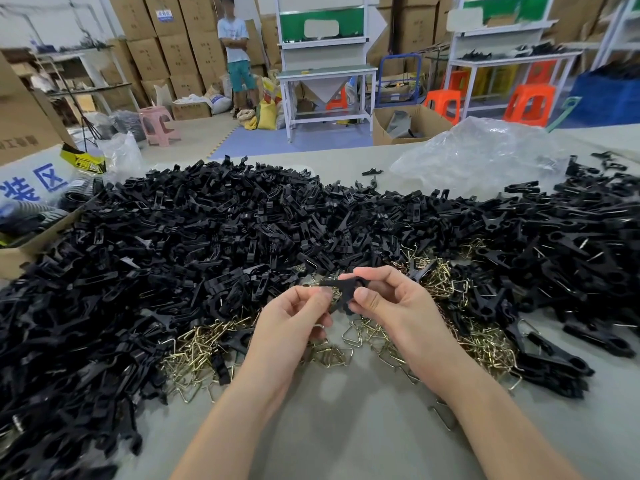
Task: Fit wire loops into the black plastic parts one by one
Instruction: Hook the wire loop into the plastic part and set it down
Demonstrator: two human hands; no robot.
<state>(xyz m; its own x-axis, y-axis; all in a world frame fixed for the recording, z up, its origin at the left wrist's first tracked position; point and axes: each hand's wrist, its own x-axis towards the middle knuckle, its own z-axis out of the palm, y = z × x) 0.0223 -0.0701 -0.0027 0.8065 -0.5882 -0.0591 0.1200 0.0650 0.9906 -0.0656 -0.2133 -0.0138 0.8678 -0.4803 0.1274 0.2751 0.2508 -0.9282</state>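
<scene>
My left hand (298, 317) is curled, seemingly pinching a wire loop (319, 327), right at the left end of the black plastic part (341, 289). That part lies roughly level, long axis left to right, pinched by my right hand (384, 297) above the counter (346, 417).

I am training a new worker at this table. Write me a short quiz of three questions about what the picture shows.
1. True or false: the right hand lies flat on the table.
2. Where do the wire loops lie? A) in the cardboard box B) loose on the table, near the hands C) inside the clear bag
3. Fill in: the left hand and the right hand together hold one ____ plastic part.
Key: 1 false; 2 B; 3 black.
</scene>
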